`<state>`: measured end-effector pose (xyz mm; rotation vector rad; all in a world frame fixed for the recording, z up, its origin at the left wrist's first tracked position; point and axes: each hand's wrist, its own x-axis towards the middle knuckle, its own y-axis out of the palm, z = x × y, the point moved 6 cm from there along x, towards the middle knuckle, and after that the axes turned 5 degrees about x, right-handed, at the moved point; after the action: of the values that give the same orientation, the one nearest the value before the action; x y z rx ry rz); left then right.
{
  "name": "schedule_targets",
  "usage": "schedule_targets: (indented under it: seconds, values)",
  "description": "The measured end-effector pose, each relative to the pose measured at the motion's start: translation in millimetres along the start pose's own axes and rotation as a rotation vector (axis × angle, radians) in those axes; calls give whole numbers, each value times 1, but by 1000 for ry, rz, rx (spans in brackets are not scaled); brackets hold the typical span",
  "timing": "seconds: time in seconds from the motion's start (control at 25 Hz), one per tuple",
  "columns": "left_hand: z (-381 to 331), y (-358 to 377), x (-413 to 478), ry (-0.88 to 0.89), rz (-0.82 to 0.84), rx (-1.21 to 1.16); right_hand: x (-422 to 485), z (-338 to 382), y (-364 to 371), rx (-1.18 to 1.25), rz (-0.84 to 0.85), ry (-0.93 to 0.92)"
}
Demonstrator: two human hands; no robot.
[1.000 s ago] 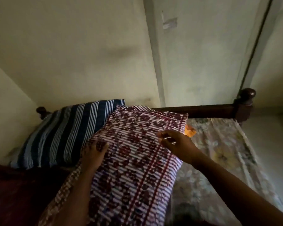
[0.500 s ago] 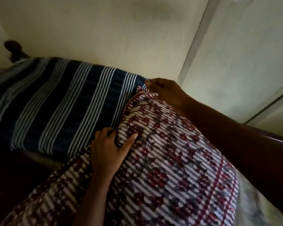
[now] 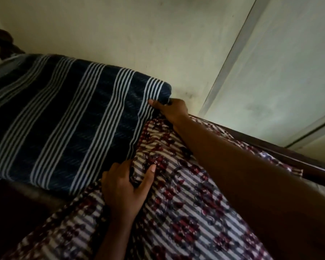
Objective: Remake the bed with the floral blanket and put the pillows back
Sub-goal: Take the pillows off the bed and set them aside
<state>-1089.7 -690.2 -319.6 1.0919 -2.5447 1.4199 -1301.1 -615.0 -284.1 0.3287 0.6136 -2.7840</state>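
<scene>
A navy pillow with white stripes leans at the head of the bed on the left. Beside it on the right lies a pillow with maroon flowers on grey-and-white stripes, and the two touch along one edge. My left hand grips the flowered pillow's near left edge, fingers dug into the cloth. My right hand is closed on that pillow's far corner, with its thumb pressed against the navy pillow's corner. The floral blanket is not in view.
The dark wooden headboard rail runs behind the flowered pillow, tight against the pale wall. A round bedpost knob shows at the far left. Dark maroon cloth lies in shadow at the lower left.
The view has closed in on the pillows. My right hand moved from the flowered pillow's face to its far corner and pushed it against the navy pillow. My left hand stayed on the near edge.
</scene>
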Motion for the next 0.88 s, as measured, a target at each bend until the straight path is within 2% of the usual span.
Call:
schedule_targets:
  seconds: [0.12, 0.24, 0.32, 0.44, 0.52, 0.56, 0.68, 0.8, 0.88]
  values:
    - [-2, -5, -5, 39, -63, 6, -28, -1, -9, -23, 1, -15]
    - [-10, -15, -5, 78, -27, 14, -68, 13, -33, -5, 3, -21]
    - [-10, -16, -9, 0, 85, 43, -99, 17, -45, 5, 25, -45]
    - [-26, -26, -30, -151, 352, 20, -154, 10, -71, 64, 28, -80]
    - [-52, -36, -48, -187, 515, 58, -188, 5, -95, 98, 1, -107]
    - [-67, -44, -57, -186, 541, 44, -206, 3, -108, 121, 1, -105]
    - [-109, -73, -85, -122, 407, -121, -248, -5, -150, 231, -13, -61]
    - [-169, -112, -120, 124, 249, -285, -292, -20, -208, 315, -118, -61]
    - [-208, -122, -147, 250, 248, -329, -325, -42, -249, 432, -193, -50]
